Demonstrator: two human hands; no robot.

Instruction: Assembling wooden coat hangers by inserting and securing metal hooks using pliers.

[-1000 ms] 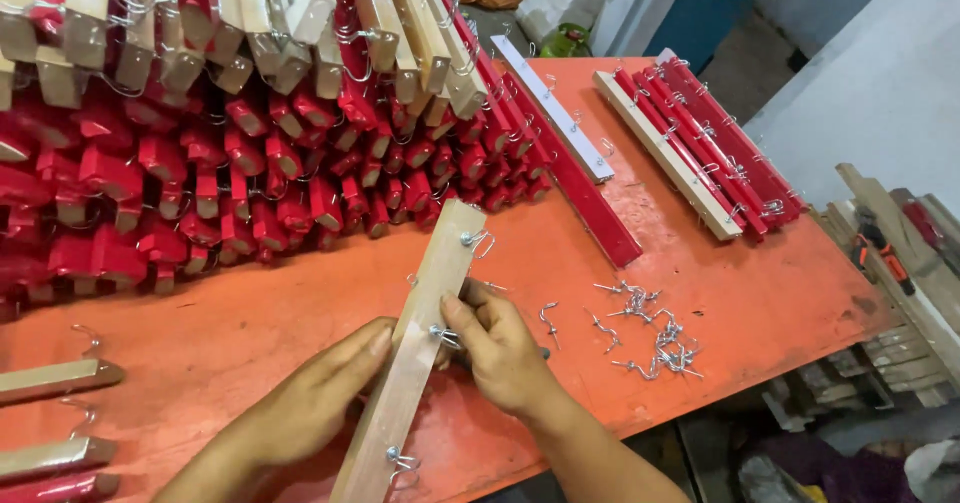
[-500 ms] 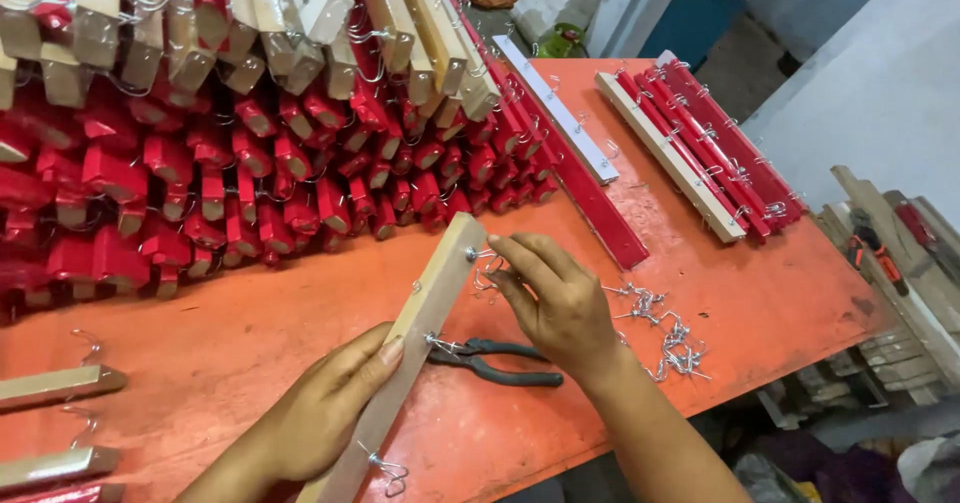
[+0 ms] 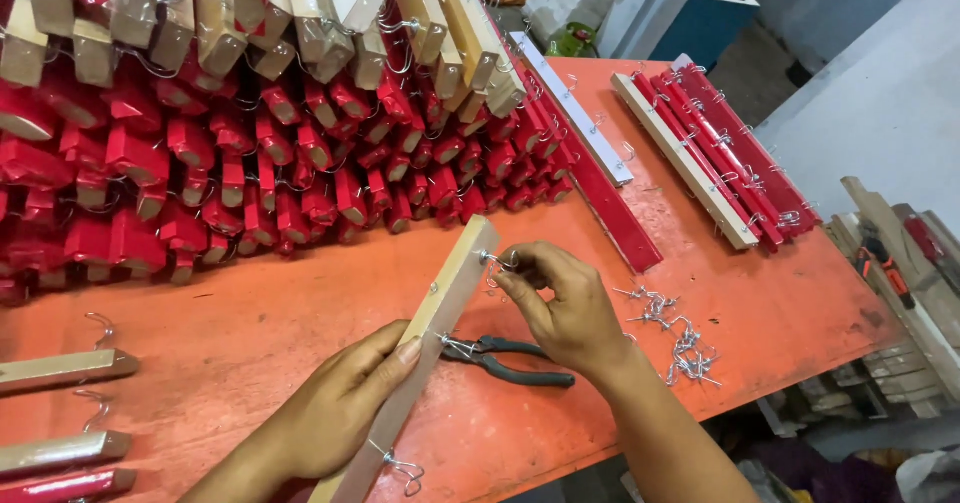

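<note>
My left hand (image 3: 335,408) grips a long bare wooden slat (image 3: 440,308) that lies slanted over the orange table (image 3: 250,333), with metal hooks along its right edge. My right hand (image 3: 560,303) pinches a small metal hook (image 3: 492,260) at the slat's upper end. Black-handled pliers (image 3: 515,358) lie on the table just under my right hand, their jaws against the slat. A loose heap of metal hooks (image 3: 675,333) sits to the right of that hand.
A big pile of red and bare wooden slats (image 3: 250,123) fills the table's back left. Red slats and a pale one (image 3: 715,148) lie at the back right, a grey strip (image 3: 575,108) beside them. Hooked slats (image 3: 60,413) rest at the left edge. Wood offcuts (image 3: 900,273) lie off the right.
My right hand has let go of the pliers, which now lie on the table, and has moved up the slat to the hook at its upper end.
</note>
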